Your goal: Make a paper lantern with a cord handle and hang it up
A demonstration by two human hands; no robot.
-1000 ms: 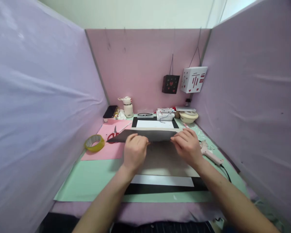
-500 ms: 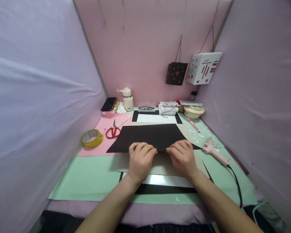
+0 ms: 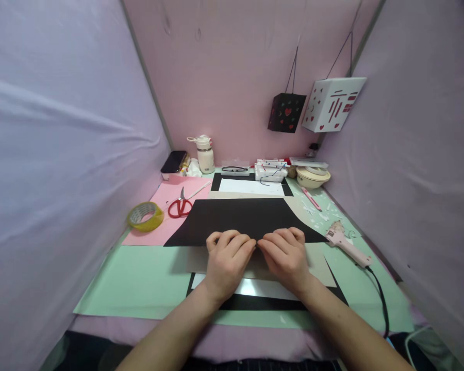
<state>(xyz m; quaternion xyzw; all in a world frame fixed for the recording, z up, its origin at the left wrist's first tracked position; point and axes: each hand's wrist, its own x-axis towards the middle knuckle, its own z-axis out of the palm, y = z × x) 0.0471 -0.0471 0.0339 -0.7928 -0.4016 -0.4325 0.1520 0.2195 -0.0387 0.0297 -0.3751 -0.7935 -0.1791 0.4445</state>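
Note:
A sheet of black paper is raised at its near edge and bends down toward both sides. My left hand pinches that near edge left of its middle. Right beside it, my right hand pinches the same edge, and the fingertips of both hands almost meet. Beneath the sheet lies a beige board, partly hidden. Under the board, a white sheet and a black sheet show at the front.
Left are yellow tape, red-handled scissors and pink paper. A glue gun with a cord and a pink cutter lie right. Behind stand a bottle and a bowl. Black and white box lanterns hang above.
My hands have drawn closer together along the near edge of the black paper, still pinching it. The sheet's lower corners sit slightly farther apart in view. The view has shifted slightly.

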